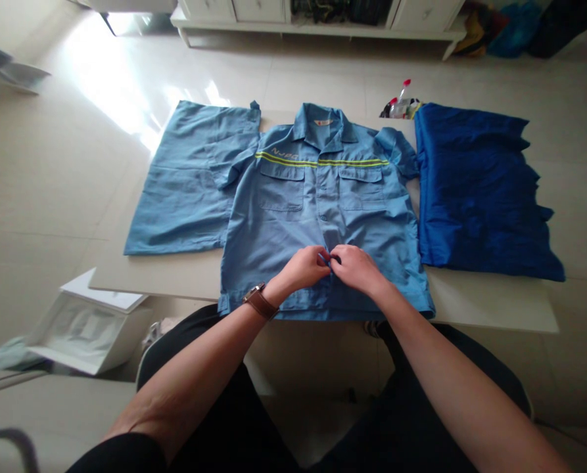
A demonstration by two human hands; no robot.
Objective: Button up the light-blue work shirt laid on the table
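Note:
A light blue short-sleeved work shirt (317, 197) lies flat and face up on a pale table (490, 302), collar away from me. It has two chest pockets, a yellow-green reflective stripe and lettering on the chest. My left hand (300, 268) and my right hand (357, 269) meet at its lower front opening, with fingers pinching the placket edges. Any button there is hidden by my fingers. A brown leather-strap watch (261, 301) sits on my left wrist.
A folded light blue garment (185, 184) lies left of the shirt, and a dark blue garment (475, 190) lies right of it. Behind them stands a small plastic bottle (401, 108). A white open box (83, 328) stands on the tiled floor at lower left.

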